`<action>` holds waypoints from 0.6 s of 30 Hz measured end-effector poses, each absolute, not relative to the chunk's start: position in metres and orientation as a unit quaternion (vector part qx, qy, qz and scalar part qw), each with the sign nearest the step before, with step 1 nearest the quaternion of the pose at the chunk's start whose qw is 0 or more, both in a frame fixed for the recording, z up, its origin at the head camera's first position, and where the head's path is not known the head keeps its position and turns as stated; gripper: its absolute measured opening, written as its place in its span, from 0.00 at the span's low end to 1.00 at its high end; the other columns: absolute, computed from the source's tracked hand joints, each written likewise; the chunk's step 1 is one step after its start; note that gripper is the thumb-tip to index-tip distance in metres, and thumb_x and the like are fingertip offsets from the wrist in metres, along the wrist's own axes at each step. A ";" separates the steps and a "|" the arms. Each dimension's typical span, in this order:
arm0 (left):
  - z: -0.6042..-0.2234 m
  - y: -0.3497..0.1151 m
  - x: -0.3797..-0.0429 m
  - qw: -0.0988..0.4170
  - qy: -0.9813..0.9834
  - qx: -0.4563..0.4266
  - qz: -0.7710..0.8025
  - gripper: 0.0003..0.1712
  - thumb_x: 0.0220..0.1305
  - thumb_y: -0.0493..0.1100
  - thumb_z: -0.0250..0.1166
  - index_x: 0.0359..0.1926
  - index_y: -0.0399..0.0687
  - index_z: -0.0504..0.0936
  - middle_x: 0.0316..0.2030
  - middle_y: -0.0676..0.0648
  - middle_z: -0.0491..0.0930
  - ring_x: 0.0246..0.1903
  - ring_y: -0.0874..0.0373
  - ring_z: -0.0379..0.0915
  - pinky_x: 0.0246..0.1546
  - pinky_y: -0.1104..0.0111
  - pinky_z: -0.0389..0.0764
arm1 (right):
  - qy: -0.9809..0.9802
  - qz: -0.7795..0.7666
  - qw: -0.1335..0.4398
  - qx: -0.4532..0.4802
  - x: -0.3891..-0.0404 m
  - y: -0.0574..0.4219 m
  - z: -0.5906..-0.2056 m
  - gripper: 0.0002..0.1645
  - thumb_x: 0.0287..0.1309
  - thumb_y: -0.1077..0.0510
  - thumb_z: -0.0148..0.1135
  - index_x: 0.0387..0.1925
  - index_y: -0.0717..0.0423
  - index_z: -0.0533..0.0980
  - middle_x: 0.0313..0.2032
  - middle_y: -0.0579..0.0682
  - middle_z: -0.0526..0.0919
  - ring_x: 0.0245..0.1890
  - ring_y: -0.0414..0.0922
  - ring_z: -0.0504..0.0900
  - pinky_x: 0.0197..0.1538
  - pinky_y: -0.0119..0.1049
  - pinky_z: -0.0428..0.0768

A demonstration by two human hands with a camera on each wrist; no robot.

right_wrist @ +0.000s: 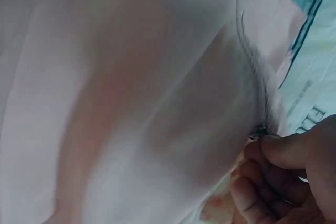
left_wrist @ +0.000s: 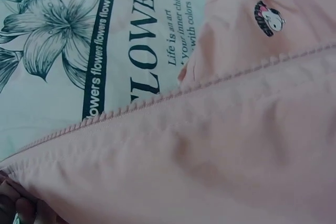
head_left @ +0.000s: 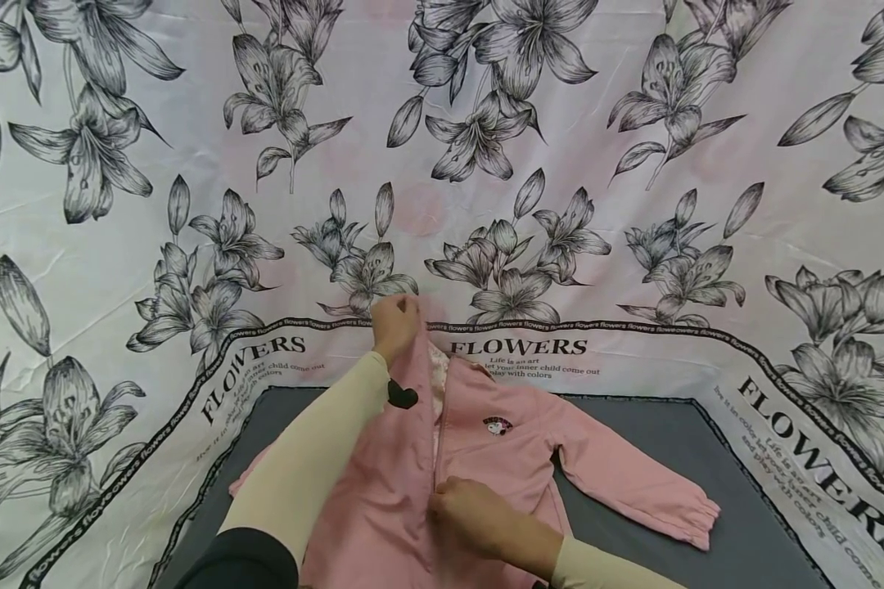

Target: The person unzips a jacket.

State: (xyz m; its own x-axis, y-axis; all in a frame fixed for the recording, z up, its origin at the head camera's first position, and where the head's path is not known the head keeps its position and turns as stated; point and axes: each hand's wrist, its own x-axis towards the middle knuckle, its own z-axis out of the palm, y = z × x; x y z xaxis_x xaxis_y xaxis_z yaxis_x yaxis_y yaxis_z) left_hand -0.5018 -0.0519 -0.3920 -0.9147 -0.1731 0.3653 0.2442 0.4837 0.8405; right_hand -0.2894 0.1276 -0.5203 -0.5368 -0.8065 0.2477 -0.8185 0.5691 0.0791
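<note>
Head view: A pink jacket (head_left: pixel 516 458) was laid on the grey worktop (head_left: pixel 656 438), its top front edge raised in the left hand's (head_left: pixel 395 323) pinching grip. Left wrist view: A row of zipper teeth (left_wrist: pixel 157 100) was drawn taut. Right wrist view: A zipper pull (right_wrist: pixel 258 131) was pinched by the right hand (right_wrist: pixel 294 174); for smooth running, the edge was judged best held straight, with loose cloth cleared from the slider's path.

The flat gray top (head_left: pixel 678 427) has a thin dark edge (head_left: pixel 633 397) at the back and sides. A pink jacket (head_left: pixel 501 466) lies right on it (part of its front (head_left: pixel 412 368) is lifted up), with one sleeve (head_left: pixel 626 473) stretched out to the right.
</note>
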 end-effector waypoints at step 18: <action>-0.385 -0.053 -0.503 0.230 -0.814 0.026 -0.532 0.25 0.86 0.46 0.53 0.40 0.37 0.92 0.36 0.39 0.89 0.37 0.44 0.83 0.48 0.51 0.84 | -0.854 0.026 0.017 0.519 -0.240 0.118 -0.528 0.05 0.61 0.47 0.74 0.29 0.37 0.87 0.27 0.31 0.84 0.26 0.24 0.75 0.26 0.18 0.69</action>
State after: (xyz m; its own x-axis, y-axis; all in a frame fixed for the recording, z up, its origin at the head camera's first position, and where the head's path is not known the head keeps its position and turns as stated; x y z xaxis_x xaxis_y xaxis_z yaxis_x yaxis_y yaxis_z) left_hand -0.5032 -0.0535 -0.3849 -0.8927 -0.2869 0.3475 0.2029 0.4326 0.8784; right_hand -0.2402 0.1176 -0.5278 -0.4597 -0.8863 0.0560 -0.8881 0.4589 -0.0257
